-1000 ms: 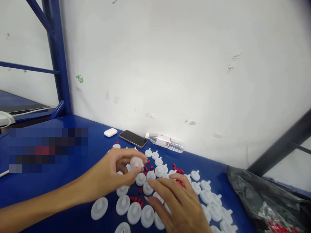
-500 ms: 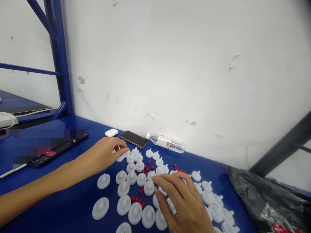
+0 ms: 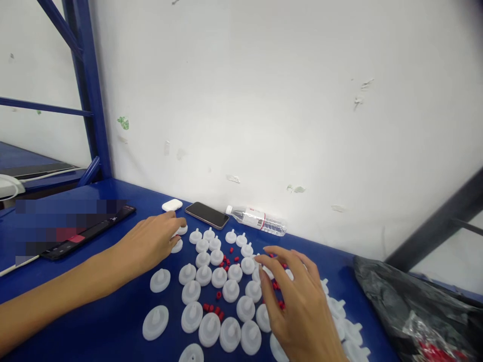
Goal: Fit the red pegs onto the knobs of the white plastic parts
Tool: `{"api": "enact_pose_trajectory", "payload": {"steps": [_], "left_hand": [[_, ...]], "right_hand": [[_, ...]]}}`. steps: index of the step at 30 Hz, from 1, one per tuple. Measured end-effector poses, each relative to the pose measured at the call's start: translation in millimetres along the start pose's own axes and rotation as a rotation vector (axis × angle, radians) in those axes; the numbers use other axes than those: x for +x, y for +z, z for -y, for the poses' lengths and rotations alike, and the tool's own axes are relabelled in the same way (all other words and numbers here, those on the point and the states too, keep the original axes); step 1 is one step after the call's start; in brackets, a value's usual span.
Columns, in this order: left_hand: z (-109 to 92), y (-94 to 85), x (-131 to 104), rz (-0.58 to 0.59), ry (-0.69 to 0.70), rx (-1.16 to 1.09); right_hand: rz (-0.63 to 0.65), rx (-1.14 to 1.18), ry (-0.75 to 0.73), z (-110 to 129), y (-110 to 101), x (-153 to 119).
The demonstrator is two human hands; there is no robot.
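Observation:
Many translucent white discs with a short stem, such as this white disc point(image 3: 209, 329), lie spread over the blue table point(image 3: 113, 322). Among them are scattered small red caps point(image 3: 219, 295). My left hand point(image 3: 156, 236) is at the far left of the discs, fingers bent and apart, its fingertips beside a couple of white discs point(image 3: 182, 229); it partly covers them. Over the right part of the spread hovers my right hand point(image 3: 298, 296), thumb and fingers apart with nothing between them. It hides some discs and caps beneath it.
Along the wall lie a white case point(image 3: 172, 205), a phone point(image 3: 207, 214) and a clear bottle point(image 3: 257, 220). A tablet point(image 3: 86, 234) with a white cable is at left. On the right lies a black plastic bag point(image 3: 418, 301) with red pieces in clear plastic.
My left hand has moved left, and its fingers have parted near the far-left discs. My right hand has shifted right and slightly up, uncovering several discs in the middle.

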State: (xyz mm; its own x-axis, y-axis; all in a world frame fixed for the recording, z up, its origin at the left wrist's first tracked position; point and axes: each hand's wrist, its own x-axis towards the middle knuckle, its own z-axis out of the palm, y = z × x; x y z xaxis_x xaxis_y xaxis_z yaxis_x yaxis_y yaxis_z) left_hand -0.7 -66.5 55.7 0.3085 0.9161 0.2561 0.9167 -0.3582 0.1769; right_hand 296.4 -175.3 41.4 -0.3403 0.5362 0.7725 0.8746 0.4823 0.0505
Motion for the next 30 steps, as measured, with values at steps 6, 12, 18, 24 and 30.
{"api": "enact_pose_trajectory", "payload": {"steps": [6,12,18,24,30], "left_hand": [[-19.3,-22.5,-7.7,0.083,0.09,-0.05],[-1.1,-49.1,-19.9,0.347,0.171,-0.172],[10.0,-48.2,-22.6,0.575,0.036,-0.149],[2.1,-36.8,-19.2,0.575,0.078,-0.163],[-9.3,-45.7,-15.6,0.468,0.105,-0.115]], "right_hand": [[0.072,-0.096,0.051,-11.4,0.1,-0.5],[0.254,0.12,0.207,-33.2,-9.0,-1.4],[0.594,0.026,0.34,-39.1,-14.9,3.7],[0.704,-0.017,0.325,-34.6,-4.0,5.1],[0.741,-0.05,0.285,-34.3,5.9,-0.5]]}}
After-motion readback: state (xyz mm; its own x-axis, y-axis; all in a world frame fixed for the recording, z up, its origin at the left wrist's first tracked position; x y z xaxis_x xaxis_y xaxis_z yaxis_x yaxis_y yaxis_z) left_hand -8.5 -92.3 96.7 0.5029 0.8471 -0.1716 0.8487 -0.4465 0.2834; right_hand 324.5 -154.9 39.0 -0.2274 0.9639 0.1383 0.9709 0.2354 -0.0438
